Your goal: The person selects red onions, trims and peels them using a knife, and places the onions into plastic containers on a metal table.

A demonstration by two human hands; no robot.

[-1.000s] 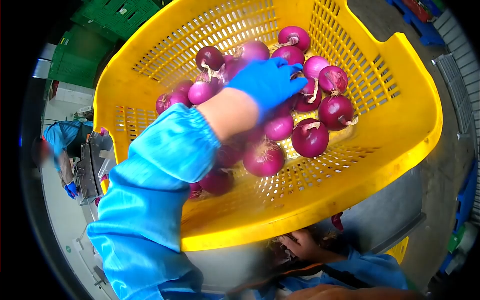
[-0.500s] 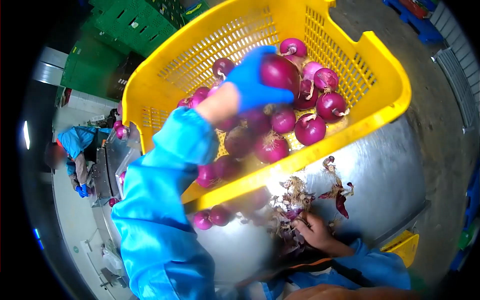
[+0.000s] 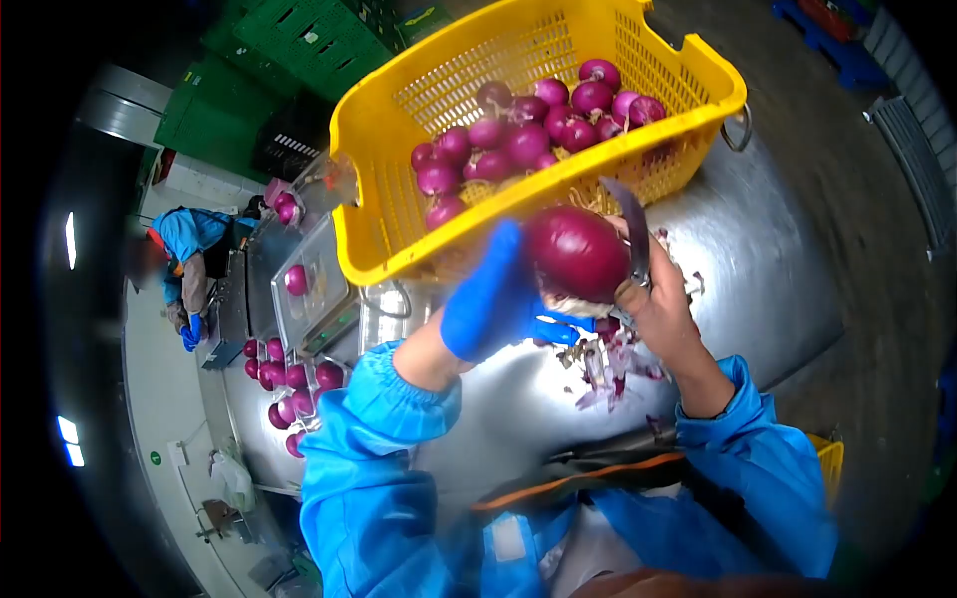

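One large red onion (image 3: 578, 254) is held raised above a steel table (image 3: 768, 269) and serves as the centre of the dial for all positions given; the left hand (image 3: 488, 299), in a blue glove, grips the onion from 8 o'clock, its fingers wrapped round the side and showing beneath; the glove is partly blurred; the right hand (image 3: 663, 309), bare, is at 4 o'clock and is closed on a knife (image 3: 630, 224), thumb near the lower right of the onion; the handle is hidden; the dark, curved blade stands roughly upright at 2 o'clock, close beside the onion, and whether it touches the skin cannot be told; peel scraps (image 3: 618, 374) lie on the table at 6 o'clock; a yellow basket (image 3: 371, 219) with slotted walls stands between 11 and 12 o'clock and contains many onions (image 3: 526, 146); a tray (image 3: 324, 289) at 9 o'clock bears a single onion; a group of loose onions (image 3: 330, 375) lies at 8 o'clock; green crates (image 3: 319, 45) are stacked at 10 o'clock; well apart, at 9 o'clock, is a co-worker (image 3: 194, 234) in a blue top and blue gloves.
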